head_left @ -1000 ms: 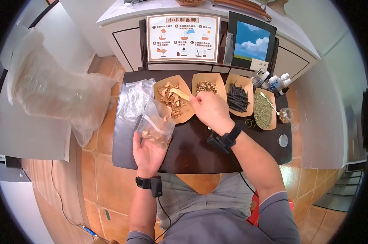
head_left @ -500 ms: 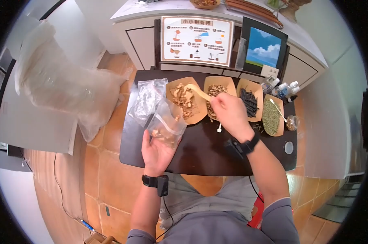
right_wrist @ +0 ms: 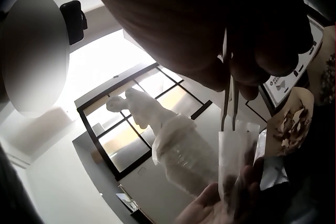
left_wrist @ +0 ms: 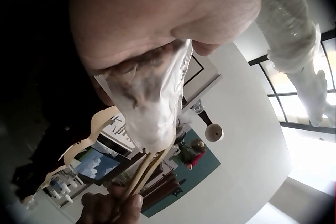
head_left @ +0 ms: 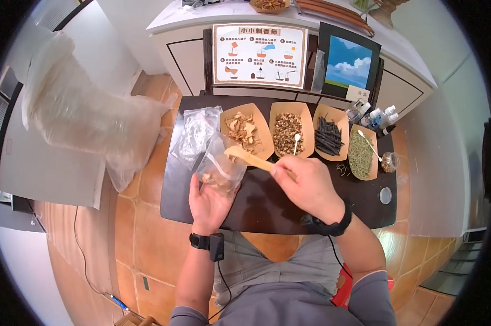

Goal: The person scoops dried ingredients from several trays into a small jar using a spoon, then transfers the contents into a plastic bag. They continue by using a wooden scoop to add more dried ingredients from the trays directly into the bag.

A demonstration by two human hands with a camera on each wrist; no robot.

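My left hand (head_left: 208, 209) grips the lower part of a clear zip bag (head_left: 219, 169), holding it upright with pale dried pieces inside. In my right hand (head_left: 310, 185) are bamboo tongs (head_left: 256, 161), pinched between thumb and fingers. The tongs' tips are right at the bag's open mouth, with a brownish piece showing near them. In the left wrist view, both prongs of the tongs (left_wrist: 144, 174) reach the bag's mouth. Behind the bag stands a paper tray (head_left: 263, 132) of dried slices.
More paper trays hold brown chunks with a small white spoon (head_left: 296, 142), dark sticks (head_left: 328, 136) and green stalks (head_left: 361, 155). A small jar (head_left: 389, 162), its lid (head_left: 385, 195) and bottles (head_left: 375, 117) stand at right. Plastic bags (head_left: 196, 133) lie at left.
The tongs have come from the tray of dried slices to the bag's mouth. My right hand has drawn back toward me, uncovering the tray with the spoon. The left hand keeps its hold.
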